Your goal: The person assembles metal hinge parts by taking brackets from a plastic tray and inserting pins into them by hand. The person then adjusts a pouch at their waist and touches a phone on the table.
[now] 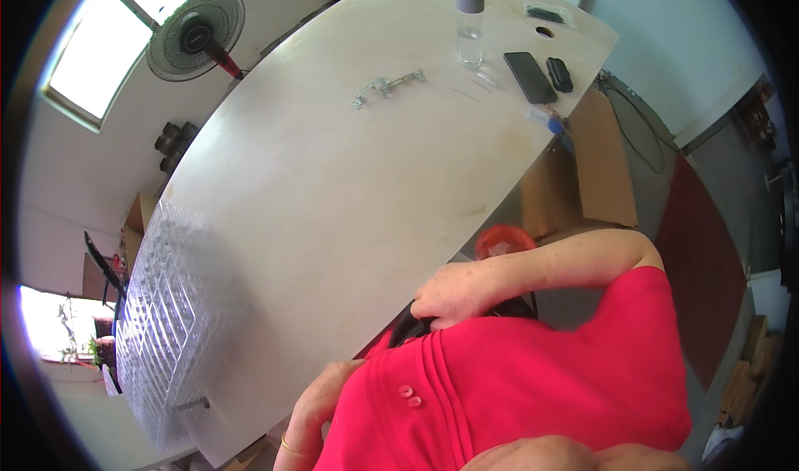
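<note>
My right hand (pixel 458 294) is at the table's near edge, close to my body, its fingers curled down over a black thing (pixel 408 328) that is mostly hidden and that I cannot name. Lower and to the left, my left hand (pixel 330 384) lies against the front of my red shirt, with a thin gold bangle (pixel 298 448) on its wrist. The shirt hides the left fingers. Farther off on the white table (pixel 333 196) lie several small metal fittings (pixel 387 86) in a row, with neither hand near them.
Stacked clear plastic trays (pixel 171 329) stand at the table's left end. Toward the far right are a grey-capped bottle (pixel 470 30), a phone (pixel 530 77) and a black case (pixel 559 75). An open cardboard box (pixel 603 167) and a round red object (pixel 503 242) sit beside the table; a fan (pixel 197 34) stands behind.
</note>
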The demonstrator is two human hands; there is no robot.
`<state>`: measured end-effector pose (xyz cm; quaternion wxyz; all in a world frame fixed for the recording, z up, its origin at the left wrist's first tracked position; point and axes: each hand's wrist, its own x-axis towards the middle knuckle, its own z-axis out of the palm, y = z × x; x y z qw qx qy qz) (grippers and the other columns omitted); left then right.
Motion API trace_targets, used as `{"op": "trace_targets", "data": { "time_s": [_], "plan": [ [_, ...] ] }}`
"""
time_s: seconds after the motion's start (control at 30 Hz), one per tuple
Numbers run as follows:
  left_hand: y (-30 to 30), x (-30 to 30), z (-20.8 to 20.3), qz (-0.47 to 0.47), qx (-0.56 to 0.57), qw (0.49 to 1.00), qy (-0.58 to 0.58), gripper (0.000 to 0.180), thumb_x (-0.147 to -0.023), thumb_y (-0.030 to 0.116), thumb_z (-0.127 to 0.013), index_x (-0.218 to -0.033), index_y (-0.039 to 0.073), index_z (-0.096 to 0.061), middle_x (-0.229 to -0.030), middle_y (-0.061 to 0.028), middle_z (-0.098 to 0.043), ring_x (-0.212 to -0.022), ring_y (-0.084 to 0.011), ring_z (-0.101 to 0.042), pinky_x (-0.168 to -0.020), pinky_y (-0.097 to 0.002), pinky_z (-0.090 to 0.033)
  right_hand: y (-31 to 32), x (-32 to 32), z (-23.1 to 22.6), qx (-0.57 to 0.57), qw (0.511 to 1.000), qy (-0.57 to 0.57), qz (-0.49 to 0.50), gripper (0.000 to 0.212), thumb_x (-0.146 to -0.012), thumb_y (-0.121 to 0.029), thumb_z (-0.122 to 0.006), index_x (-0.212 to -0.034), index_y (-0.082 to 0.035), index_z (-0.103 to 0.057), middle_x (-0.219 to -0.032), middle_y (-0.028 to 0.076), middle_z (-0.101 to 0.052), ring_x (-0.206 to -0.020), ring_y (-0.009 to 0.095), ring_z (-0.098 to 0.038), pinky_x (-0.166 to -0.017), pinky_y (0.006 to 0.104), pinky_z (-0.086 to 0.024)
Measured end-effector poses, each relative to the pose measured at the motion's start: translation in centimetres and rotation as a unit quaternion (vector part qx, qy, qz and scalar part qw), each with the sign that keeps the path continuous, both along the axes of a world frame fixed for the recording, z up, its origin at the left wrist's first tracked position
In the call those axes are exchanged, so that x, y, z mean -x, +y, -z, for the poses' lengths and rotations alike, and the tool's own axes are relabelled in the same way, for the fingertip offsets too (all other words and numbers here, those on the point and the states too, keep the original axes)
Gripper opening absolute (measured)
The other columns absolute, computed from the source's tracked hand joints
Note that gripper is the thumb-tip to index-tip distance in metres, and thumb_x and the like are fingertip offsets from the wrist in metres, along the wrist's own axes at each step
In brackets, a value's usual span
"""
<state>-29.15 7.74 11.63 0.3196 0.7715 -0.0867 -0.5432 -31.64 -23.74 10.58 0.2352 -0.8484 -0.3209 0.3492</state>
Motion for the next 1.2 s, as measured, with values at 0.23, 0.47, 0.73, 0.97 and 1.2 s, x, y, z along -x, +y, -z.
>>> {"op": "trace_targets", "data": {
  "time_s": [0.23, 0.47, 0.73, 0.97, 1.2],
  "plan": [
    [-0.3, 1.1, -1.1, 0.048, 0.073, 0.995, -0.039, 0.032, -0.09, 0.015, -0.066, -0.117, -0.002, -0.067, -0.105, -0.0138, -0.074, -0.092, -0.0221, -0.068, -0.086, -0.0335, -0.052, -0.4, 0.4, 0.8, -0.096, 0.995, -0.032, -0.006, 0.02, -0.088, -0.018, -0.058, -0.097, 0.0, -0.062, -0.097, 0.017, -0.064, -0.092, 0.037, -0.065, -0.077, 0.0479, -0.052],
    [-3.1, 1.0, -0.4, -0.048, 0.117, 0.991, 0.048, 0.029, -0.093, 0.018, -0.066, -0.113, -0.003, -0.067, -0.103, -0.0042, -0.07, -0.097, -0.0092, -0.06, -0.085, -0.0296, -0.051, -2.2, 0.9, -0.1, -0.075, 0.997, -0.029, -0.005, 0.018, -0.083, -0.016, -0.059, -0.091, -0.001, -0.064, -0.087, 0.017, -0.066, -0.088, 0.037, -0.065, -0.074, 0.0468, -0.051],
    [-8.1, -1.3, 1.7, 0.168, 0.131, 0.977, -0.006, 0.03, -0.093, 0.026, -0.062, -0.099, -0.003, -0.064, -0.092, -0.0126, -0.068, -0.085, -0.0148, -0.06, -0.074, -0.0358, -0.049, -6.7, 3.7, -0.8, -0.022, 1.0, -0.003, 0.001, 0.02, -0.084, -0.022, -0.061, -0.09, -0.003, -0.065, -0.083, 0.018, -0.067, -0.082, 0.037, -0.065, -0.07, 0.0481, -0.049],
    [-15.0, -1.7, 2.9, 0.277, 0.213, 0.936, -0.026, 0.031, -0.09, 0.023, -0.062, -0.099, -0.006, -0.064, -0.092, -0.0227, -0.068, -0.085, -0.0301, -0.065, -0.077, -0.041, -0.049, -10.0, 6.5, -1.5, 0.079, 0.986, 0.148, 0.02, 0.042, -0.086, -0.032, -0.066, -0.122, -0.012, -0.068, -0.098, 0.016, -0.073, -0.091, 0.034, -0.069, -0.082, 0.0436, -0.053],
    [-19.7, -0.9, 3.4, 0.351, 0.193, 0.915, -0.045, 0.028, -0.086, 0.021, -0.06, -0.094, -0.005, -0.068, -0.086, -0.023, -0.069, -0.082, -0.035, -0.066, -0.074, -0.0451, -0.048, -10.3, 8.1, -1.3, 0.148, 0.944, 0.281, 0.093, 0.039, -0.086, -0.031, -0.068, -0.121, -0.016, -0.071, -0.102, 0.013, -0.074, -0.096, 0.031, -0.069, -0.084, 0.0409, -0.053]
  ]
}}
